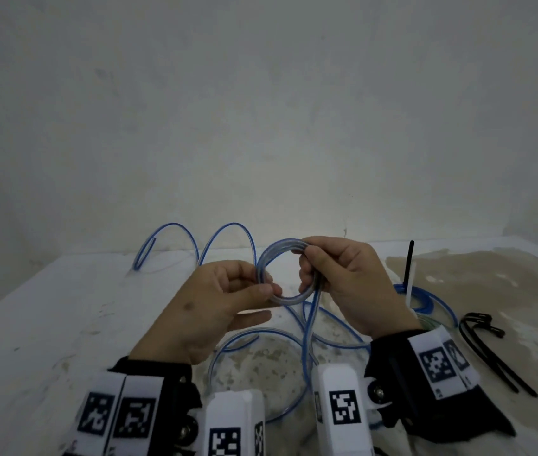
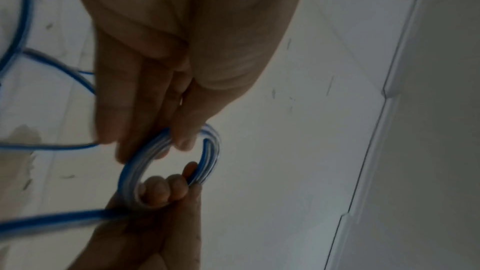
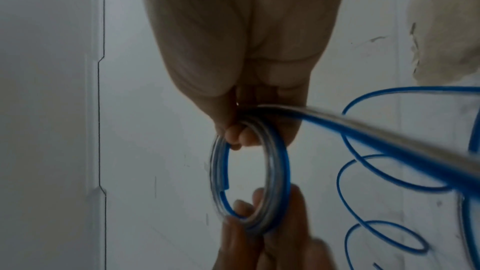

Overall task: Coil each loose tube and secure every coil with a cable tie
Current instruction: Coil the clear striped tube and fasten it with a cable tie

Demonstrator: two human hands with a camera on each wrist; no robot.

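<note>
Head view showed the left hand (image 1: 218, 304) and right hand (image 1: 343, 278) pinching opposite sides of a small coil of clear, blue-striped plastic tube (image 1: 272, 258), lifted above the white table (image 1: 47, 324). Loose loops (image 1: 228, 232) sprawled toward its far edge; black cable ties (image 1: 488, 350) lay right.

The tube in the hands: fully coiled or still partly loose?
Partly loose. Both hands hold a small coil, but the tube's tail trails down into loops on the table.
</note>
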